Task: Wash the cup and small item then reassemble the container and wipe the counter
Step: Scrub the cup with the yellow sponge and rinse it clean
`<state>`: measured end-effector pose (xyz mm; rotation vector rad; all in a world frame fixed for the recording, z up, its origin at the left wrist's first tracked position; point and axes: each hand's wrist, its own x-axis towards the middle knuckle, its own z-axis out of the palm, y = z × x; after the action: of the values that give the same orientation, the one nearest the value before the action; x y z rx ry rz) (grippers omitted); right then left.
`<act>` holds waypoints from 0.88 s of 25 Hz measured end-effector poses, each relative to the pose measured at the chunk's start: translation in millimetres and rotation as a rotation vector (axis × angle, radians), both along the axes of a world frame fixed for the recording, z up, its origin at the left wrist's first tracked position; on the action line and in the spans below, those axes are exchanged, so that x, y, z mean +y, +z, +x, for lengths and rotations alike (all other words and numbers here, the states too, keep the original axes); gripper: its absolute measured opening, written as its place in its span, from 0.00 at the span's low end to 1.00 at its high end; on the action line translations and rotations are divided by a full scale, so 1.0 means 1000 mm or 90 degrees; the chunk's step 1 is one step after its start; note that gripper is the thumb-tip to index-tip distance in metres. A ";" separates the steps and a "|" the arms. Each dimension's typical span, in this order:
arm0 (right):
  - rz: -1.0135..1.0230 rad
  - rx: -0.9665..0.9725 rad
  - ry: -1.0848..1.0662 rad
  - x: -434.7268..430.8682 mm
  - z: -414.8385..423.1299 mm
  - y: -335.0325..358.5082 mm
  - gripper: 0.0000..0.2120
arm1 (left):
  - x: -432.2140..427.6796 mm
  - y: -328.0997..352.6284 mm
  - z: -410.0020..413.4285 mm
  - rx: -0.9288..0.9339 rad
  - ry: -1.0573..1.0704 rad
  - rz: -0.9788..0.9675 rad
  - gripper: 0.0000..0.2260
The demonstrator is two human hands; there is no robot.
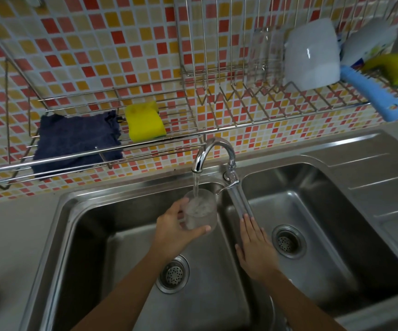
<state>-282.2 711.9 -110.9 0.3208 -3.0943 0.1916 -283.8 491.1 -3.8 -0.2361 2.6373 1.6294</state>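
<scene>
Cup [201,210] under the faucet [217,145] sits clasped at its side by the left hand [174,231]; right hand [255,244] flat, released.

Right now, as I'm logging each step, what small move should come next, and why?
Probably tilt the cup to swirl and empty it: the left hand holds it under the running faucet, water already inside, while the right hand lies flat, idle.

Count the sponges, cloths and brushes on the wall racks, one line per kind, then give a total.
Yellow sponges: 2
Dark blue cloth: 1
Blue-handled brush: 1
Total: 4
</scene>
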 end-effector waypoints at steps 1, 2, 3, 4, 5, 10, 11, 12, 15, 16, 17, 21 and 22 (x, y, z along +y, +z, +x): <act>0.001 0.006 0.002 0.000 0.000 -0.001 0.30 | 0.001 0.001 0.000 -0.001 -0.010 -0.001 0.40; 0.003 0.009 0.002 0.000 0.000 -0.001 0.30 | 0.002 0.001 0.001 0.000 -0.021 -0.004 0.40; 0.004 0.014 0.004 0.000 0.001 -0.002 0.30 | 0.002 0.001 0.001 0.001 -0.025 -0.008 0.41; 0.003 0.017 0.003 0.000 0.001 -0.003 0.30 | 0.001 0.001 0.001 0.003 -0.022 -0.009 0.42; 0.001 0.022 0.004 0.001 0.001 -0.005 0.31 | 0.000 0.001 0.001 0.003 -0.014 -0.007 0.42; -0.018 0.021 0.004 0.003 0.000 -0.008 0.31 | -0.002 0.002 0.002 0.007 -0.029 -0.011 0.37; -0.018 0.024 0.011 0.003 0.000 -0.009 0.31 | -0.002 0.002 0.003 0.006 -0.029 -0.002 0.35; -0.028 0.024 0.019 0.003 0.001 -0.010 0.31 | -0.002 0.002 0.004 0.004 -0.028 0.006 0.34; -0.187 0.015 -0.018 0.005 -0.003 -0.007 0.28 | -0.002 0.002 0.007 0.000 -0.029 0.014 0.33; -0.260 0.007 -0.042 0.006 -0.008 -0.001 0.25 | -0.003 0.002 0.007 0.003 -0.030 0.012 0.33; -0.306 0.024 -0.056 0.008 -0.016 0.006 0.22 | -0.003 0.002 0.007 0.006 -0.030 0.012 0.33; -0.335 0.044 -0.006 0.005 -0.068 0.042 0.18 | -0.005 0.001 0.005 0.003 -0.026 0.017 0.33; -0.318 0.036 0.026 -0.001 -0.081 0.050 0.19 | -0.006 0.000 0.005 0.002 -0.024 0.016 0.34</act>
<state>-363.5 710.6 -61.0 0.3569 -2.8505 0.9118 -278.6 485.4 -3.5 -0.1820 2.6056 1.6520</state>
